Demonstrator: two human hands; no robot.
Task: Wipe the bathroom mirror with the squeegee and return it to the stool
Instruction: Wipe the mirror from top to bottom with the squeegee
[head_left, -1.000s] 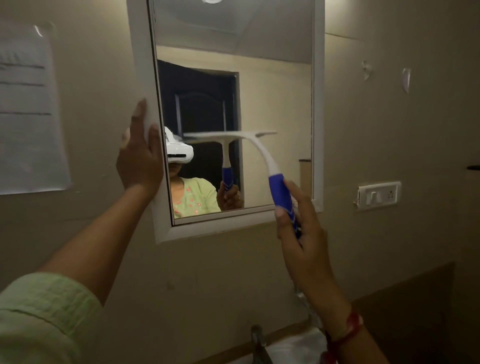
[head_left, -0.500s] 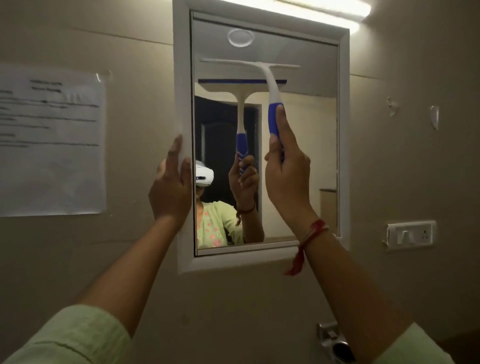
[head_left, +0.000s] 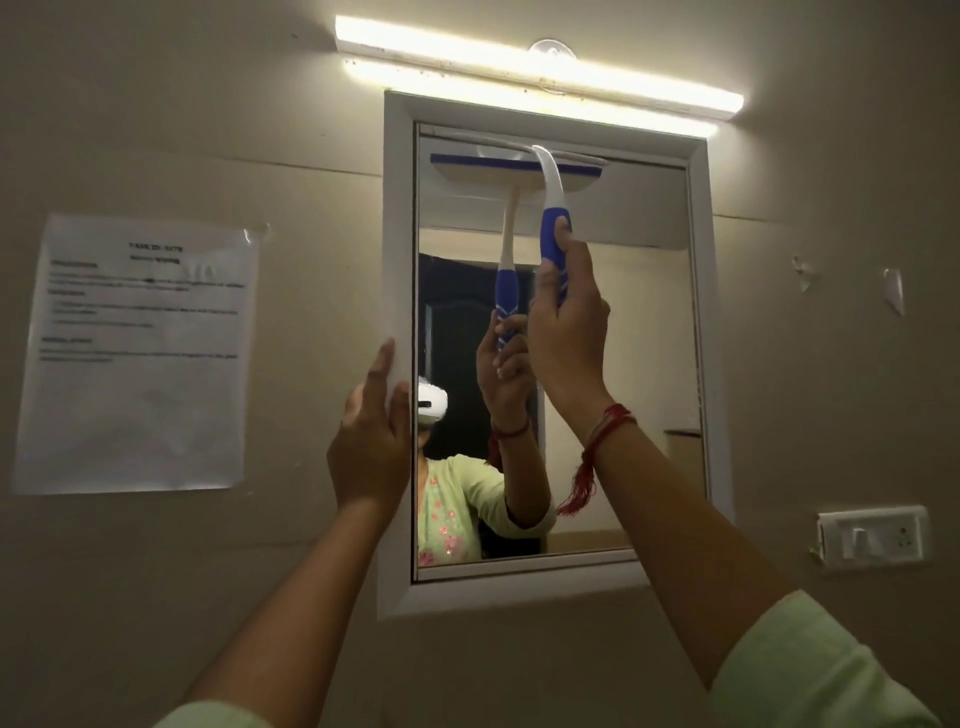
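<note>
A white-framed mirror (head_left: 644, 364) hangs on the beige wall. My right hand (head_left: 566, 332) grips the blue handle of a white and blue squeegee (head_left: 551, 208). Its blade lies across the glass near the mirror's top edge, doubled by its reflection. My left hand (head_left: 370, 441) presses flat against the mirror's left frame, fingers up, holding nothing. The stool is out of sight.
A lit tube light (head_left: 540, 73) runs above the mirror. A printed paper sheet (head_left: 137, 353) is taped to the wall on the left. A white switch plate (head_left: 872, 535) sits at the lower right, with bits of tape (head_left: 893, 291) above it.
My right hand has raised the squeegee from the mirror's lower part to its top edge. The view has tilted upward. My left hand stays on the left frame.
</note>
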